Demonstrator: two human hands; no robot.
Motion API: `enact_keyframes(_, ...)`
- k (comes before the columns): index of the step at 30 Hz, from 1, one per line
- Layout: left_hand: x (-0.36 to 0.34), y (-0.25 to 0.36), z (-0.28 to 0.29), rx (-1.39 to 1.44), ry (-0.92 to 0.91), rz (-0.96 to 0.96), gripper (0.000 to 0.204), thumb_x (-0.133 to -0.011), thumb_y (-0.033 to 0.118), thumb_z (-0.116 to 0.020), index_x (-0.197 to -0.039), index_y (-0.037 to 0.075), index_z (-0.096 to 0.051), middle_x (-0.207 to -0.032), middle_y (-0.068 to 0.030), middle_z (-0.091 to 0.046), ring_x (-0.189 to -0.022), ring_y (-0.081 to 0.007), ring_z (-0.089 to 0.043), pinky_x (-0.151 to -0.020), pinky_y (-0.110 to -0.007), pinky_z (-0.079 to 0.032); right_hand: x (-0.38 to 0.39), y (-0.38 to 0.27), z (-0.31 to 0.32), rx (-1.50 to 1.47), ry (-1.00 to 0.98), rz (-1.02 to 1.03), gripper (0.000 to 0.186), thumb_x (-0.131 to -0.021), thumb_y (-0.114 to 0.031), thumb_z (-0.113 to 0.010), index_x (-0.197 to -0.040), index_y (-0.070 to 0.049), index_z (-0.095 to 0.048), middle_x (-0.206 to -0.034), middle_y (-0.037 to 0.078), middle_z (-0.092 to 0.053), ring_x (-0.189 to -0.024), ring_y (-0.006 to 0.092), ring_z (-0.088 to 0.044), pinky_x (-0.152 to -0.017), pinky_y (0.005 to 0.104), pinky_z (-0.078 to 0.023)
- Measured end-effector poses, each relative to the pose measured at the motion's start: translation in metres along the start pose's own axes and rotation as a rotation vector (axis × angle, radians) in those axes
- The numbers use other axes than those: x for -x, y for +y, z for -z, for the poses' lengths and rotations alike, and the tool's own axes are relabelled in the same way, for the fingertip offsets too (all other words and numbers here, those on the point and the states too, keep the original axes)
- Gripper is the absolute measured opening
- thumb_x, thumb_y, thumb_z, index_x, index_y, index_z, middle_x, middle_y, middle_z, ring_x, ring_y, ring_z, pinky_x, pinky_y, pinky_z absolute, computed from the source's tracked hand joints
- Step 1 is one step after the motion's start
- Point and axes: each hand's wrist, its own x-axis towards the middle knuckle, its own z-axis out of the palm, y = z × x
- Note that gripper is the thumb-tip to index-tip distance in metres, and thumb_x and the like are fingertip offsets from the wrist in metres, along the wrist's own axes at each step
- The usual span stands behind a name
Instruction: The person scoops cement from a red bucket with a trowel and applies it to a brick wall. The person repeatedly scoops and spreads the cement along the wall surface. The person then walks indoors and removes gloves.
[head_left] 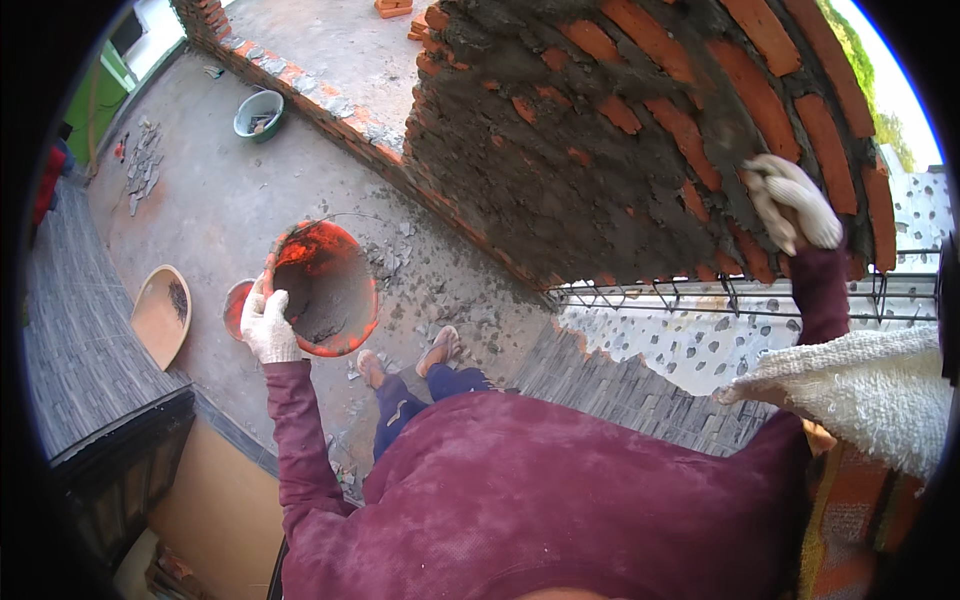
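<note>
My left hand [267, 328], in a pale knit glove, grips the left rim of an orange bucket [368, 305]. Grey wet mortar [318, 300] lies inside the tilted bucket. My gloved right hand [797, 203] is raised in front of the brick wall [640, 130] at the right, its fingers curled together. Whatever those fingers hold, if anything, is hidden, and I cannot tell whether they touch the wall. Dark mortar covers much of that wall, while red bricks show bare toward its right edge.
A low brick course [330, 97] runs to the far left. On the concrete floor [200, 90] stand a pale green basin [243, 122] and a tan basin [150, 315]. Steel reinforcement bars [700, 295] stick out beside the wall. A white cloth [870, 390] hangs near my right shoulder.
</note>
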Motion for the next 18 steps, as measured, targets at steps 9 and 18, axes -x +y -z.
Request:
enact_keyframes(9,-0.014,0.003,0.050,0.052,-0.013,0.061,0.047,-0.086,-0.002,-0.065,-0.133,-0.006,-0.061,-0.103,-0.0019,-0.066,-0.090,-0.0107,-0.060,-0.081,-0.026,-0.049,-0.076,0.033,-0.125,0.689,-0.041,-0.140,0.031,-0.100,-0.031,-0.056,-0.106,0.000,-0.057,-0.067,-0.002,-0.051,-0.042,0.0062,-0.047,-0.038,0.0235,-0.039)
enact_keyframes(18,0.022,0.005,0.117,0.026,0.120,0.054,0.050,-0.085,-0.004,-0.060,-0.135,-0.007,-0.059,-0.121,-0.0088,-0.066,-0.100,-0.0134,-0.063,-0.085,-0.027,-0.050,-0.319,0.074,-0.162,0.750,-0.073,-0.140,0.027,-0.090,-0.029,-0.068,-0.095,-0.004,-0.059,-0.071,0.002,-0.055,-0.052,0.0125,-0.054,-0.045,0.0321,-0.047)
